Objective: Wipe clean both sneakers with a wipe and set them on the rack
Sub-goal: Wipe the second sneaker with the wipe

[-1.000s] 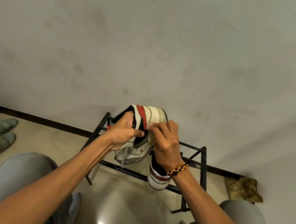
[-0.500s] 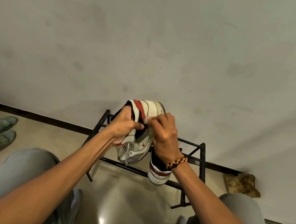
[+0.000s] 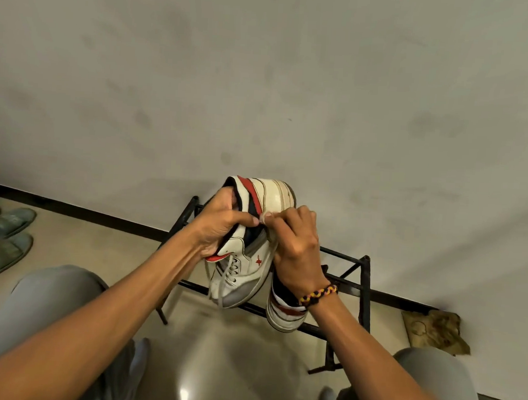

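While the left hand (image 3: 221, 228) grips the collar of a white, red and black leather sneaker (image 3: 247, 254) held toe-down, the right hand (image 3: 297, 248) pinches a small pale wipe (image 3: 268, 215) against its side. Below, the second matching sneaker (image 3: 284, 309) rests on the black metal rack (image 3: 364, 286).

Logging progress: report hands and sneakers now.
Left hand grips raised sneaker. Right hand presses wipe on it. Second sneaker on rack.
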